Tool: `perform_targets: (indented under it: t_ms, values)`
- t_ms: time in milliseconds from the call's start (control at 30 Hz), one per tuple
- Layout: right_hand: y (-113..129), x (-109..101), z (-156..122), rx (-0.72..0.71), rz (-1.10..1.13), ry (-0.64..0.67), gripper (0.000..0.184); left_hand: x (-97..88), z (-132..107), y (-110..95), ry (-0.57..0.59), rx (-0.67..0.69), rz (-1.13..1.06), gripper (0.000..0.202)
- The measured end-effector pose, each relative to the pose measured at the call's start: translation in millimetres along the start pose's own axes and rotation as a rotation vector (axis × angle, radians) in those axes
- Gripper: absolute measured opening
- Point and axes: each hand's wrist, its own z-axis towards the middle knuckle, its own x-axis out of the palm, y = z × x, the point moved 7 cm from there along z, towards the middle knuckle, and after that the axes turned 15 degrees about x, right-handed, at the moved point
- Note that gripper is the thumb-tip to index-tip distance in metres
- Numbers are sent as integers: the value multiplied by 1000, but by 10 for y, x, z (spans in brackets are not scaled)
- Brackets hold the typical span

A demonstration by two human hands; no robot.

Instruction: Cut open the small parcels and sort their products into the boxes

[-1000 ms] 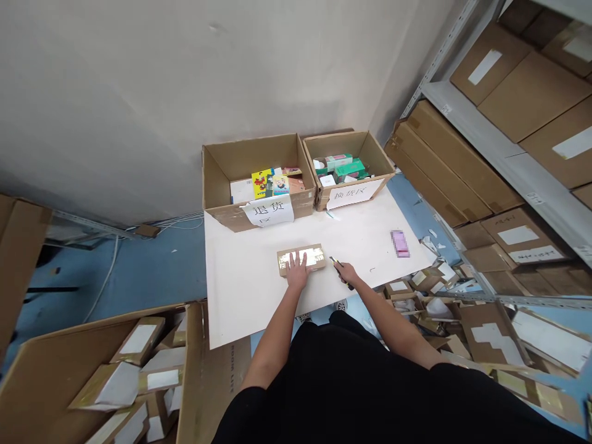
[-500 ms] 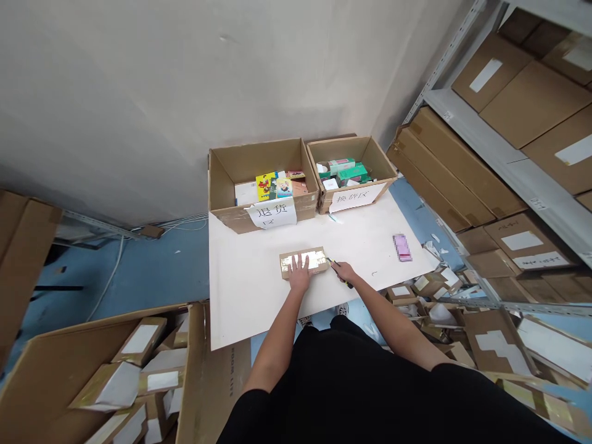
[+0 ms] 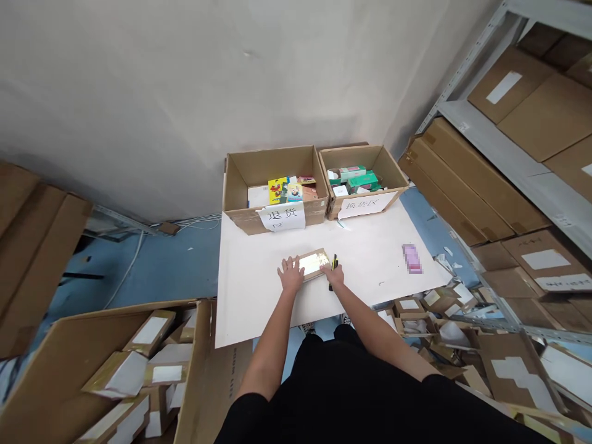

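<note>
Lying flat on the white tabletop (image 3: 250, 283) in the head view, the small cardboard box (image 3: 312, 264) sits between the left hand (image 3: 290, 275) and the right hand (image 3: 336, 275). Its long axis runs left to right, with the right end angled slightly away from the person. Neither hand is clearly nearer: the left hand is at the left end, the right hand at the right end. The left hand has its fingers spread and touches the box; whether it grips or only presses cannot be told at this size. The right hand is closed around a black-and-yellow cutter (image 3: 335, 261), with its fingertips at the right end of the box. The cutter stands just beside that end, crosswise to the long axis. Whether its blade is extended cannot be told.
</note>
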Motion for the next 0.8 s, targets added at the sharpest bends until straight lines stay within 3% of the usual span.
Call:
perform_targets:
  t_ms: [100, 200, 267, 333, 433, 533, 600, 700, 800]
  values:
    - [415, -26, 117, 46, -45, -30, 64, 105, -289, -52, -36, -146, -16, 66]
    - [788, -127, 223, -8, -88, -20, 64, 188, -437, -145, 21, -118, -82, 68]
    - [869, -259, 259, -61, -73, -43, 62, 128, -420, -134, 21, -86, -88, 68]
    - [753, -425, 257, -91, -50, -100, 60, 12, -305, -119, 3, -21, -81, 67]
    - [281, -569, 192, -69, -88, -149, 66, -104, -51, -233, 16, 191, -84, 68]
    - [-214, -486, 118, -53, -205, -95, 73, -25, 103, -424, 114, 348, -89, 77]
    - [-379, -391, 119, -42, -227, -46, 69, 84, 131, -500, 166, 323, -88, 84]
    - [-259, -366, 224, -10, -189, -59, 67, 195, 114, -527, 181, 149, -85, 87]
    - [163, -443, 373, -41, -128, -110, 61, 205, 77, -497, 199, -48, -84, 76]
